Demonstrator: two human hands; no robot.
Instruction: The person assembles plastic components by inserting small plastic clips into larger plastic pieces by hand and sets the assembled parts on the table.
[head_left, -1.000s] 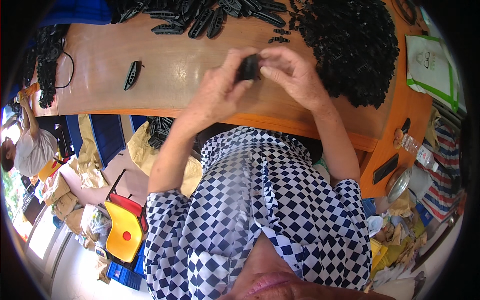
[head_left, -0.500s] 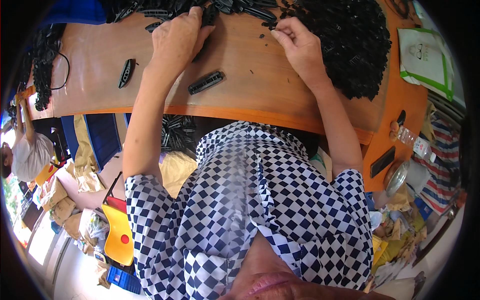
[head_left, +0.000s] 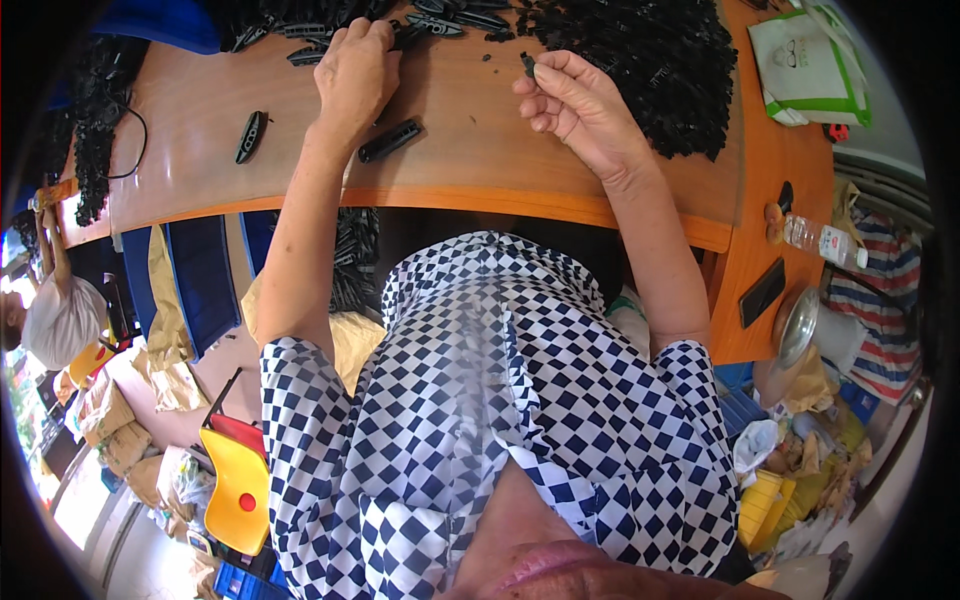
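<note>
My left hand (head_left: 355, 75) is closed, its fingers curled over a dark plastic part (head_left: 408, 37) that is mostly hidden behind them. My right hand (head_left: 588, 112) pinches a small black plastic piece (head_left: 528, 64) between thumb and forefinger, just above the table. A big heap of small black pieces (head_left: 660, 75) spreads to its right. Below my left hand lies a long dark part (head_left: 390, 140), smooth side showing. Another long, slotted black part (head_left: 251, 137) rests farther left. More long parts (head_left: 465, 18) are piled along the far side.
The wooden table (head_left: 250, 190) curves across my front. Bunched black strands (head_left: 95, 130) hang at its left. At the right are a white-and-green bag (head_left: 808, 70), a plastic bottle (head_left: 825, 242) and a phone (head_left: 762, 293). A yellow chair (head_left: 237, 490) stands low left; another person (head_left: 65, 315) works beyond.
My right hand has come away from the heap's edge, now holding up a small black piece. My left hand stays by the long parts. The whole view has shifted slightly.
</note>
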